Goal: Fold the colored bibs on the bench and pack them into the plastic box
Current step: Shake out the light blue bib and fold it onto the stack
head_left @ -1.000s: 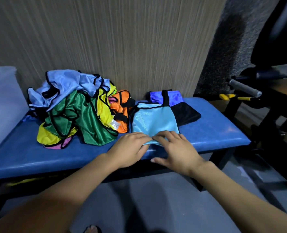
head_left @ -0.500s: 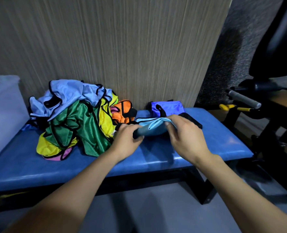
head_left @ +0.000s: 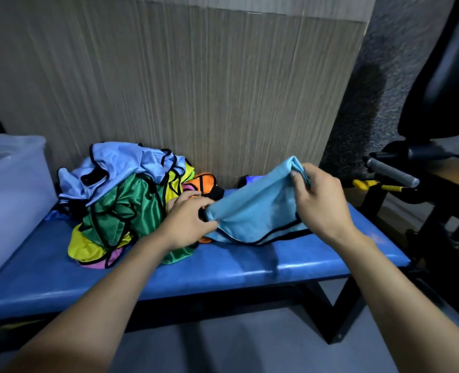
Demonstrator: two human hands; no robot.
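Note:
A light blue bib [head_left: 252,208] with black trim hangs lifted above the blue padded bench [head_left: 223,267]. My left hand [head_left: 188,222] grips its lower left corner. My right hand [head_left: 319,200] pinches its upper right corner, held higher, so the cloth slopes up to the right. A heap of unfolded bibs [head_left: 123,200] in pale blue, green, yellow, orange and pink lies on the bench to the left. The translucent plastic box [head_left: 10,200] stands at the bench's left end. A purple bib [head_left: 249,180] peeks out behind the lifted one.
A wood-grain wall panel [head_left: 196,90] rises right behind the bench. To the right stands dark gym equipment with a grey grip handle [head_left: 391,172] and yellow-handled parts [head_left: 376,185]. Grey floor [head_left: 223,351] lies below the bench's black frame.
Both hands first pressed the light blue bib flat on the bench, then gathered it, and now lift it off the seat, the right hand rising higher. The view has tilted upward.

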